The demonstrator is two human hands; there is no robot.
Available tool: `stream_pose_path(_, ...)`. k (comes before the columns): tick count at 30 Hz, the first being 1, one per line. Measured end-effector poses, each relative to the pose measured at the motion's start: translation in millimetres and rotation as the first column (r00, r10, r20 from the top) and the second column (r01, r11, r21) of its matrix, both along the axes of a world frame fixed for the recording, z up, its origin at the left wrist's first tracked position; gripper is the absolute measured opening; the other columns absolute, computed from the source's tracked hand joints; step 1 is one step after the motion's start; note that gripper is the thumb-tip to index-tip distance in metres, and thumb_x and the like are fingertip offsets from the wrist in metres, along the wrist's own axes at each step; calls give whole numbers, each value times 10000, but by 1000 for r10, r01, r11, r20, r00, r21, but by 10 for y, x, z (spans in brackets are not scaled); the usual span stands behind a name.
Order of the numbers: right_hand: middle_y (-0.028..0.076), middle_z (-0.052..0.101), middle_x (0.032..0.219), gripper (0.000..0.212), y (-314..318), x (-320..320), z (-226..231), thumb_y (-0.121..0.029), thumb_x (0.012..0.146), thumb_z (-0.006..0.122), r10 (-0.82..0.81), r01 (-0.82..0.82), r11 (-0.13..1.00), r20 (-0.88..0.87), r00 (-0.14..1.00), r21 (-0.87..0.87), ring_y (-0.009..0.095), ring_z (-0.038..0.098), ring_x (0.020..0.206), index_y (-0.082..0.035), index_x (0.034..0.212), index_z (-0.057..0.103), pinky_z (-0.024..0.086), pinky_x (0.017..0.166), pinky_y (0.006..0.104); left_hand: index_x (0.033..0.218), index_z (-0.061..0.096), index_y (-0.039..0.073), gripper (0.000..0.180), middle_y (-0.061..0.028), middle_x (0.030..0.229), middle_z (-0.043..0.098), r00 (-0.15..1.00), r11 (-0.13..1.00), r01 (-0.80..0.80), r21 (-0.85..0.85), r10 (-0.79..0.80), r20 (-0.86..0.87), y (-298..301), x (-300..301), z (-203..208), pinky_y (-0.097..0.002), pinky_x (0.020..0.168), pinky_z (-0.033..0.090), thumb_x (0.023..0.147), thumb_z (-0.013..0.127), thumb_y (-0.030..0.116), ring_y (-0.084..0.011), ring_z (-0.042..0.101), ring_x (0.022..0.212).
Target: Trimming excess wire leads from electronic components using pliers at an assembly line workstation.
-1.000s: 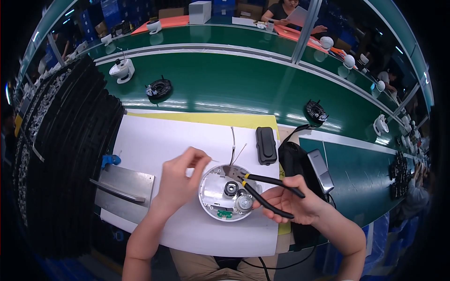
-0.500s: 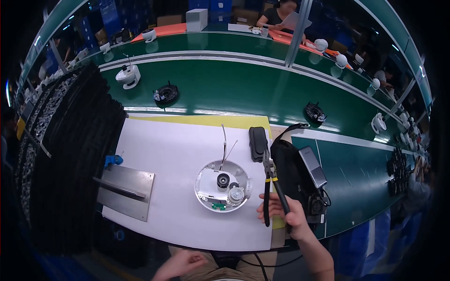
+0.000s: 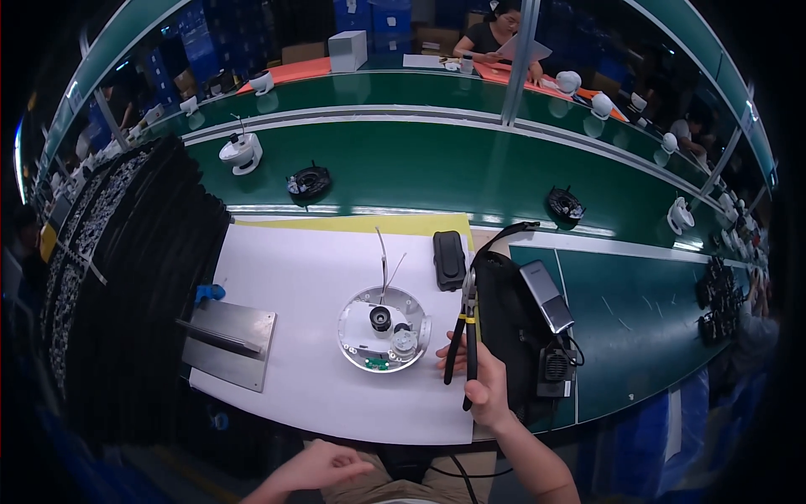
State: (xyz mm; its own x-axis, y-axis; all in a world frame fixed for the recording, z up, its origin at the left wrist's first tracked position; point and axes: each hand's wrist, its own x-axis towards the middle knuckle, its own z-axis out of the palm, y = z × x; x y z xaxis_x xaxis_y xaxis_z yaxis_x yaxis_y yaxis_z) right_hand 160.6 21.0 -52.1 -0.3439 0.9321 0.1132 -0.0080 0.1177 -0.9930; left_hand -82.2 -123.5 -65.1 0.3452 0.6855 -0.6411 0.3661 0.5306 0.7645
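Observation:
My right hand [image 3: 483,378] is closed round the black handles of a pair of pliers [image 3: 464,332] with yellow bands, jaws pointing away from me. The handles stand a little apart. Just left of it, on the white sheet [image 3: 294,412], lies a round white housing [image 3: 346,357]. Inside it are a black lens barrel [image 3: 380,318], a small round motor-like part [image 3: 404,340] and a green circuit board [image 3: 377,364]. Thin wires [image 3: 384,265] rise from its far edge. The pliers do not touch it. Over my lap hangs my left hand [image 3: 327,466], fingers loosely bent, holding nothing.
A metal plate with a bar handle [image 3: 227,349] lies left, beside stacked black trays [image 3: 143,277]. Right of the sheet are a black case [image 3: 449,260], a black bag [image 3: 499,294] and a grey power bank [image 3: 546,296]. Beyond runs a green conveyor [image 3: 437,168] carrying assemblies; a person [image 3: 499,42] sits across it.
My right hand has moved slightly left with the pliers, which now stand more upright with their handles closer together. My left hand has shifted slightly, its fingers reaching out more. The whole view has shifted a little.

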Motion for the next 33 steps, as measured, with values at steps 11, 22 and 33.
stream_pose_path(11,176,572,1013,1024,-22,-142,-167,-707,674,586,34,-19,979,-73,997,204,222,599,905,130,1232,395,475,793,325,1309,233,108,444,-206,1159,519,528,819,-542,-189,507,681,1650,-165,57,-270,720,536,974,328,384,-316,618,940)
stream_pose_path(22,142,574,915,687,-87,-346,-129,-295,597,774,42,-271,841,444,895,468,262,573,811,24,1150,521,473,736,315,1318,177,45,469,-236,1217,413,470,739,-670,66,354,809,4116,27,-240,-353,867,470,985,270,363,-310,533,1054)
stream_pose_path(33,137,518,1020,698,-33,-499,-232,-354,636,754,-104,-339,801,672,733,493,266,502,927,35,1165,517,419,821,337,1208,323,25,551,-217,949,620,652,653,-720,236,519,553,3961,-77,-22,-270,696,480,925,401,491,-195,621,772)
